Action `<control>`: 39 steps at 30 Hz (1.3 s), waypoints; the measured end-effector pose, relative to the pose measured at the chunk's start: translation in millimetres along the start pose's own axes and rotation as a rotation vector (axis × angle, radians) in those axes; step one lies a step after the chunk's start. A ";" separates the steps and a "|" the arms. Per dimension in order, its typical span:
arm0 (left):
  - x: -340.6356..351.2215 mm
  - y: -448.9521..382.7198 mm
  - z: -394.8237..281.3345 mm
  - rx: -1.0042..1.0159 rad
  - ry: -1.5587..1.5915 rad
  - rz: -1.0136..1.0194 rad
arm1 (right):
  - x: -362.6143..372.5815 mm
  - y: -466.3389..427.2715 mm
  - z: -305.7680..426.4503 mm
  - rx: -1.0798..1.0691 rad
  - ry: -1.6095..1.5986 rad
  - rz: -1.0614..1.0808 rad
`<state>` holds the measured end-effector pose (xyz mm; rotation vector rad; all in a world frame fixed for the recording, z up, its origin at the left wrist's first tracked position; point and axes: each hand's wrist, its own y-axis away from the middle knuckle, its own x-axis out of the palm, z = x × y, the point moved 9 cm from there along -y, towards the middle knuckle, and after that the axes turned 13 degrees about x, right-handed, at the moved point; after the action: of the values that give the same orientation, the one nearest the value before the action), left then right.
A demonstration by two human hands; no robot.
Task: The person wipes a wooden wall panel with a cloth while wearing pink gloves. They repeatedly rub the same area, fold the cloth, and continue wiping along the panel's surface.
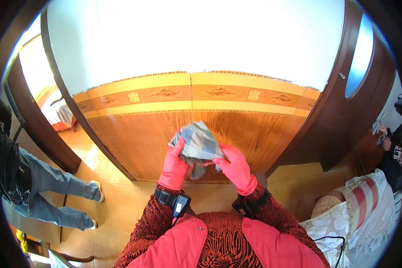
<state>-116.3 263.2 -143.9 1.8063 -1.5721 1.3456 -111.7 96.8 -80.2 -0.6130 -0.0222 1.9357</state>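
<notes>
A grey and blue checked cloth (201, 142), bunched and partly folded, is held up between my two hands. My left hand (174, 164), in a pink rubber glove, grips its left side with the thumb over the front. On the right, my right hand (234, 165), gloved the same way, pinches the cloth's lower corner between thumb and fingers. A loose part of the fabric hangs below, with a thin reddish strip crossing it. What the cloth's far side looks like is hidden.
Ahead stands a wall with wood-look panelling (137, 144). A dark brown door (308, 127) is at right, above a cloth-covered sofa (372, 214). One person in jeans (60, 181) stands at left near a doorway; another person's hands (385, 135) hold something at far right.
</notes>
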 end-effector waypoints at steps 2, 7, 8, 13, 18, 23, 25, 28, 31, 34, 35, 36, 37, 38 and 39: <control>-4.7 -7.7 9.6 0.031 -0.124 0.037 | -18.7 1.3 6.2 -0.043 -0.146 -0.014; -6.7 -7.2 61.3 -0.142 -0.300 0.115 | -35.6 -17.7 -21.5 0.129 -0.798 0.043; -4.8 -2.6 71.4 -0.197 -0.343 0.141 | -40.6 -20.2 -25.5 0.117 -0.838 0.023; 32.5 -8.1 78.5 -0.123 -0.506 0.309 | -58.4 -35.3 -32.5 0.010 -1.037 0.125; 82.8 -26.4 78.6 -0.020 -0.727 0.445 | -110.2 -44.8 -51.8 0.039 -1.180 -0.173; 139.0 -59.3 109.7 0.072 -0.809 0.542 | -172.6 -51.0 -35.1 -0.043 -0.872 -0.476; 167.3 -73.6 118.4 0.235 -0.884 0.626 | -193.2 -55.5 -19.3 -0.164 -0.680 -0.500; 204.2 -86.0 128.9 0.464 -1.056 0.768 | -233.9 -60.3 -14.8 -0.103 -0.040 -0.878; 225.2 -99.0 149.5 0.507 -1.302 0.843 | -256.4 -61.8 -19.1 -0.015 0.333 -1.135; 229.0 -112.5 161.1 0.469 -1.473 0.855 | -271.8 -71.2 -23.4 0.029 0.404 -1.179; 230.5 -114.3 162.6 0.498 -1.479 0.864 | -269.2 -73.2 -19.7 -0.013 0.427 -1.171; 225.3 -118.6 164.2 0.465 -1.508 0.848 | -266.3 -73.3 -15.0 -0.059 0.435 -1.176; 220.3 -121.3 161.7 0.467 -1.509 0.837 | -260.8 -73.9 -9.6 -0.106 0.443 -1.180; 216.1 -122.1 158.2 0.492 -1.504 0.829 | -252.3 -78.0 -11.4 -0.114 0.357 -1.072; 207.0 -122.8 155.8 0.464 -1.496 0.787 | -243.3 -84.7 -15.9 -0.033 0.352 -0.996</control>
<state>39.0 65.0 -6.8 2.9178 -3.1145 0.3379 42.9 -78.7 29.0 -0.7650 -0.1143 0.8585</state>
